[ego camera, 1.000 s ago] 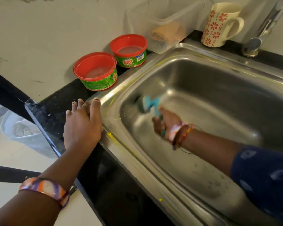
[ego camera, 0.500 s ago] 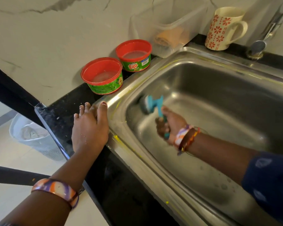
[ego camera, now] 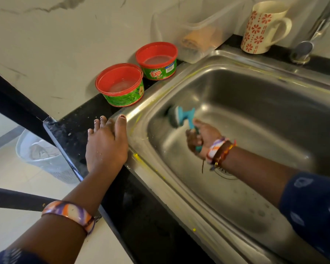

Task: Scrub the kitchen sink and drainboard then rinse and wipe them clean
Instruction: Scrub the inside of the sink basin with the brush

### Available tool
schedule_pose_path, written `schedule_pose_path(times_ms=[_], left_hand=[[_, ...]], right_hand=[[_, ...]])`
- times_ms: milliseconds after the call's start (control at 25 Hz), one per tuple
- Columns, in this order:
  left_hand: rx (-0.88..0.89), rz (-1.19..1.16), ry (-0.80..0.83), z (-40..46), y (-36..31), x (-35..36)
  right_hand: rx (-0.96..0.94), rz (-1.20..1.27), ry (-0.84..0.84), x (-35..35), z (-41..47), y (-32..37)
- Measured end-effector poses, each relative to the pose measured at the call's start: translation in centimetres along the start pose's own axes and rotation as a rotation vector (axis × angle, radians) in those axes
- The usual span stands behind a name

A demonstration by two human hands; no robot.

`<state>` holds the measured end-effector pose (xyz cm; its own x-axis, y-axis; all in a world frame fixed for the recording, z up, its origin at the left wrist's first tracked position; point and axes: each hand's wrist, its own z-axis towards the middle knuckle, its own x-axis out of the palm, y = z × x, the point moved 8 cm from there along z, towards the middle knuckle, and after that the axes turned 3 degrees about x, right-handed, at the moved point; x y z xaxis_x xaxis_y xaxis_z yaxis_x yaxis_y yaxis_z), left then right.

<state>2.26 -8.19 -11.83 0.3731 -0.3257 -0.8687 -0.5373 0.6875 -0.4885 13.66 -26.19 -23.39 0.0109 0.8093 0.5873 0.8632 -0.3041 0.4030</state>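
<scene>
Fingers of the right hand curl round the teal handle of a scrub brush, the forearm reaching down into the steel sink from the right, wrist wrapped in threads and a bangle. Beyond the knuckles, the brush head presses against the sink's left inner wall near the far corner; it looks blurred. The left hand lies flat, palm down, fingers straight and close together, on the black counter just beside the sink's left rim, thumb along the rim's edge. Its arm stretches out nearly straight, with an orange-and-purple bangle on the forearm. Just past the left fingertips stand two red-rimmed green tubs holding cloudy liquid. Farther off, beyond the right hand, a flowered mug stands behind the sink's far rim, near the tap. Left of the left hand, lower down, sits a pale basket.
</scene>
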Motion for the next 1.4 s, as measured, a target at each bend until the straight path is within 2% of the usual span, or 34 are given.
schedule_pose_path(times_ms=[80,160,360,560,720,840,1040,1280,1400], left_hand=[[-0.001,-0.001,-0.006,0.0,0.0,0.1],[0.001,0.005,-0.012,0.1,0.2,0.1],[0.009,0.012,-0.005,0.3,0.4,0.3],[0.019,0.002,-0.004,0.3,0.3,0.3],[0.008,0.0,-0.001,0.3,0.3,0.2],[0.009,-0.006,-0.004,0.3,0.2,0.3],[0.012,0.002,-0.001,0.3,0.4,0.2],[0.023,-0.012,-0.003,0.2,-0.1,0.0],[0.018,-0.015,-0.003,0.2,-0.1,0.1]], right_hand=[[0.124,-0.043,0.084,0.8,-1.6,-3.3],[0.172,-0.1,0.12,1.1,-3.0,-4.2],[0.112,-0.474,-0.006,-0.5,-3.6,-3.1],[0.079,-0.5,0.02,1.2,-3.6,-0.9],[0.134,-0.694,0.012,0.2,-4.1,-1.4],[0.088,-0.613,0.098,1.8,-4.3,0.5],[0.102,-0.676,0.045,0.1,-3.7,-1.1],[0.077,-0.447,0.012,0.1,-0.4,2.1],[-0.066,-0.3,-0.088,-1.5,1.4,7.3]])
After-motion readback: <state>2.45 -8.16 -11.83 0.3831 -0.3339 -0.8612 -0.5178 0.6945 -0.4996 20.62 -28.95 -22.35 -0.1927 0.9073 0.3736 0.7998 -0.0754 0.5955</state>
